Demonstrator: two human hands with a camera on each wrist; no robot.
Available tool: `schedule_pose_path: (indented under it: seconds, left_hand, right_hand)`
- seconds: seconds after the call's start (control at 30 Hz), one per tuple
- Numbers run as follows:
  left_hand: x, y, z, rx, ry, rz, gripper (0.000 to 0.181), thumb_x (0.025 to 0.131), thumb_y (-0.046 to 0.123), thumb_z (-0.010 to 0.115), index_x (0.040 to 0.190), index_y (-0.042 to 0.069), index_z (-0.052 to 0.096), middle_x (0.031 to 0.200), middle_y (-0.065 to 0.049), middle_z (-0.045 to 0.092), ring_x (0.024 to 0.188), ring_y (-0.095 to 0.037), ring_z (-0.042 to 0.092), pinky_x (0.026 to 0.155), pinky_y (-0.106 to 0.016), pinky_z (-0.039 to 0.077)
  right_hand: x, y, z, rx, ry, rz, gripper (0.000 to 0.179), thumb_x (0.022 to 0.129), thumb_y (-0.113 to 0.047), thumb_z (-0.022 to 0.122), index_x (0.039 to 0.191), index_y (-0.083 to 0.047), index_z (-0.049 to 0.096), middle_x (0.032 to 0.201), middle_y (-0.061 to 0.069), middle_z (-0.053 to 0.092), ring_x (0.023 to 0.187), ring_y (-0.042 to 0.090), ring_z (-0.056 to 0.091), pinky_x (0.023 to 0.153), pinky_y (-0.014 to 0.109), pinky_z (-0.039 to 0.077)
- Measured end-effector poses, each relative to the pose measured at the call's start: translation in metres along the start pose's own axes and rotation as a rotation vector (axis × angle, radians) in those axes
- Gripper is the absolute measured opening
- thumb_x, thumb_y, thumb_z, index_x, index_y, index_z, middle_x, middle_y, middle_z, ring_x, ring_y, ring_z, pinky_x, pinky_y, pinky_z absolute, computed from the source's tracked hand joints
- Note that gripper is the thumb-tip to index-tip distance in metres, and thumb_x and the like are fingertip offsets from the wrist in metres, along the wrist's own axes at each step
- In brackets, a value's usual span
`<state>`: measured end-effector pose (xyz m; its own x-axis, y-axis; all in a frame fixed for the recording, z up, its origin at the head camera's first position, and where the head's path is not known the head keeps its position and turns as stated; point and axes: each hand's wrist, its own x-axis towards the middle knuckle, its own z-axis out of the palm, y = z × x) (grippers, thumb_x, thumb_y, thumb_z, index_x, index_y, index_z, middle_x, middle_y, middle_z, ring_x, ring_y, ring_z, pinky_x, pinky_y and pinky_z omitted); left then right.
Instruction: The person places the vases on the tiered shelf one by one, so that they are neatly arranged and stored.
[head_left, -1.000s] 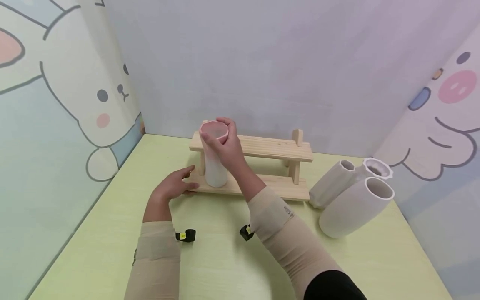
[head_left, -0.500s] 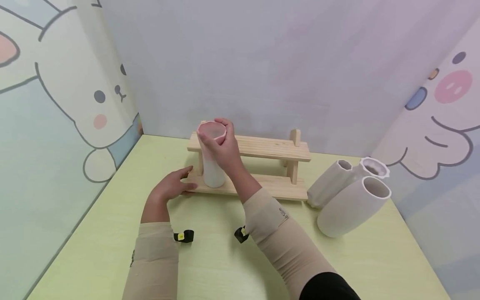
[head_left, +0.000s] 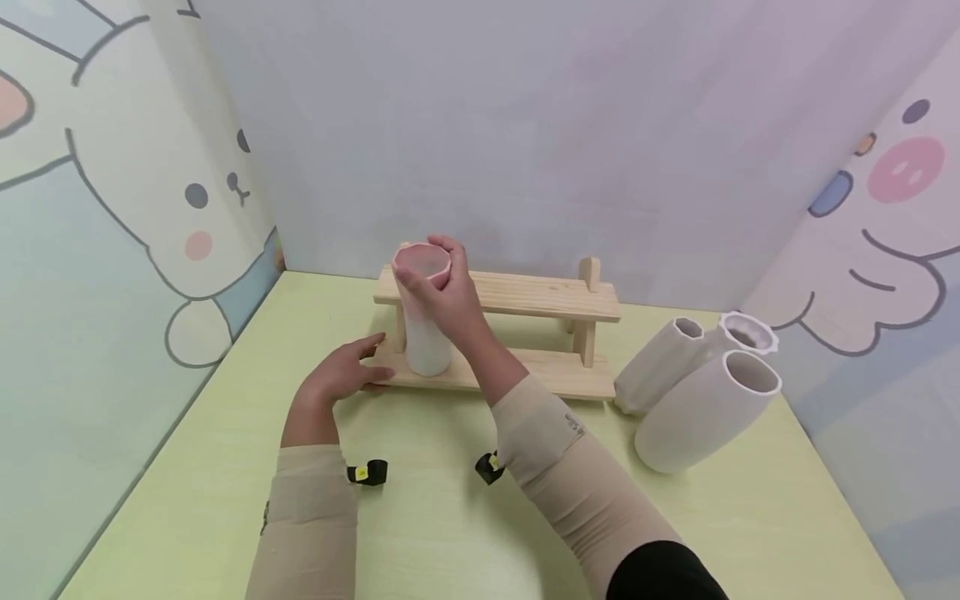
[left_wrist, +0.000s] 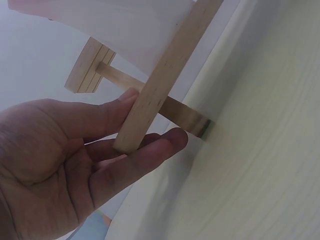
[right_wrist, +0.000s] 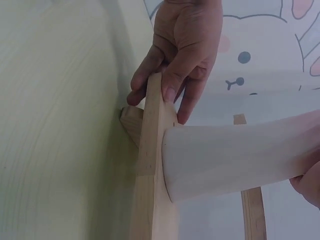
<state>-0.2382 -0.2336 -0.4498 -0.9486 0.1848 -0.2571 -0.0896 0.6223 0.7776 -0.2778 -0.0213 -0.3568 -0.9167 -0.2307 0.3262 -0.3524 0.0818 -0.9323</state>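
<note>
A tall vase (head_left: 429, 333), pink at the rim and white below, stands upright at the left end of the lower board of a two-tier wooden shelf (head_left: 540, 375). My right hand (head_left: 450, 296) grips it near the top, thumb at the near rim and fingers around the far side. In the right wrist view the base of the vase (right_wrist: 200, 160) sits flat against the board. My left hand (head_left: 347, 369) pinches the left end of that lower board. The left wrist view shows the thumb on top of the board (left_wrist: 155, 95) and fingers beneath it.
Three white vases stand close together right of the shelf: a wide smooth one (head_left: 697, 425) in front, a slim one (head_left: 652, 371) behind it, and one with a ruffled rim (head_left: 750, 333). A grey wall (head_left: 480, 133) rises behind the yellow-green table (head_left: 420, 533).
The whole head view has shifted slightly. Both hands keep their hold, and the vase stays at the same spot on the lower board.
</note>
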Motion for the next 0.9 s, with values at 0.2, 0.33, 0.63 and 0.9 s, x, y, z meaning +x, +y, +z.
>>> schedule_pose_path:
  seconds: [0.2, 0.33, 0.63, 0.9]
  left_hand:
    - [0.000, -0.001, -0.002, 0.050, 0.011, 0.013, 0.082, 0.092, 0.037, 0.068, 0.157, 0.017, 0.023, 0.157, -0.021, 0.033, 0.126, -0.034, 0.055, 0.111, -0.063, 0.029]
    - [0.000, 0.000, -0.002, 0.028, 0.006, 0.013, 0.082, 0.092, 0.034, 0.069, 0.157, 0.015, 0.023, 0.156, -0.022, 0.033, 0.116, -0.030, 0.063, 0.111, -0.061, 0.030]
    - [0.001, 0.003, 0.001, 0.013, 0.006, -0.012, 0.083, 0.091, 0.033, 0.070, 0.158, 0.018, 0.023, 0.157, -0.021, 0.031, 0.100, -0.022, 0.071, 0.111, -0.061, 0.031]
    - [0.002, 0.001, 0.001, -0.014, -0.004, -0.015, 0.084, 0.091, 0.032, 0.070, 0.158, 0.019, 0.021, 0.158, -0.022, 0.029, 0.092, -0.021, 0.073, 0.111, -0.060, 0.032]
  right_hand:
    - [-0.003, -0.005, -0.013, 0.012, -0.069, -0.019, 0.108, 0.070, -0.074, 0.070, 0.154, -0.033, 0.017, 0.146, 0.000, 0.043, 0.123, 0.017, 0.051, 0.101, 0.042, 0.047]
    - [-0.008, -0.014, -0.028, -0.027, -0.072, -0.085, 0.117, 0.068, -0.079, 0.068, 0.157, -0.025, 0.013, 0.157, -0.001, 0.033, 0.137, 0.020, 0.041, 0.111, 0.045, 0.037]
    - [-0.036, -0.030, -0.075, -0.098, -0.072, -0.158, 0.116, 0.071, -0.080, 0.061, 0.156, -0.019, 0.012, 0.159, 0.000, 0.030, 0.144, 0.017, 0.033, 0.115, 0.048, 0.032]
    - [-0.066, -0.029, -0.102, -0.081, -0.083, -0.214, 0.109, 0.077, -0.073, 0.063, 0.155, -0.016, 0.014, 0.157, 0.005, 0.033, 0.143, 0.025, 0.036, 0.114, 0.053, 0.032]
